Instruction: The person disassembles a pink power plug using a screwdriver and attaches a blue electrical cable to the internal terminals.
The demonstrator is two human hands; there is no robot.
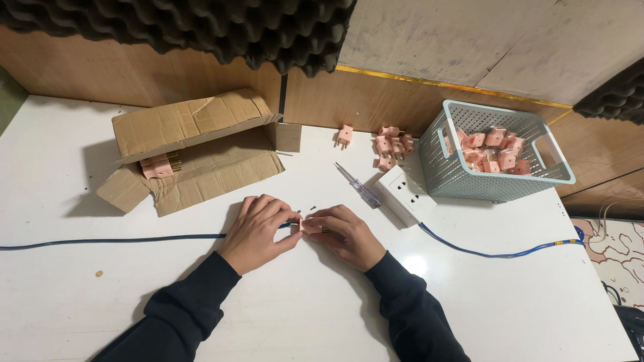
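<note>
Meanwhile, at a white table (469,302), seen from above:
Left hand (258,231): curled, fingertips pinching the end of a blue cable (114,239) that runs off to the left edge.
Right hand (345,234): curled, fingers closed on a small pink plug (310,226) at centre frame.
Progress: plug and cable end meet between the hands; whether they are joined cannot be told. A screwdriver (357,185) lies unused just above.
Done, by the look of it: pink plugs fill the pale basket (463,177) at upper right.
Left: loose plugs (392,146) beside it, one more in the cardboard box (194,151).
</note>
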